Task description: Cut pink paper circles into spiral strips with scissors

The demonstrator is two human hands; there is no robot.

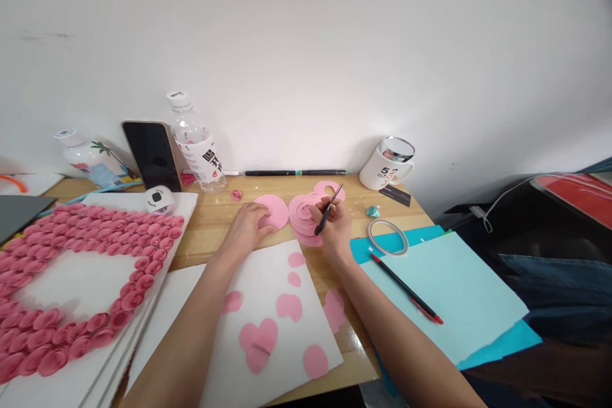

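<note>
My left hand (249, 227) rests on the wooden desk (215, 223), its curled fingers touching the edge of a pink paper circle (273, 209). My right hand (336, 224) is closed around a dark pair of scissors (329, 209), blade tip pointing up and to the right. It hovers over a pink spiral-cut paper disc (302, 213); another cut pink piece (329, 189) lies just behind. A white sheet (268, 280) in front of my arms carries several pink paper scraps (259, 338).
White board (81, 280) at left bears a ring of pink paper roses (90, 229). Behind: two bottles (196, 143), a phone (153, 154), white mug (388, 164), black pen (294, 173). Right: tape roll (387, 237), red pencil (405, 287), light blue paper (449, 293).
</note>
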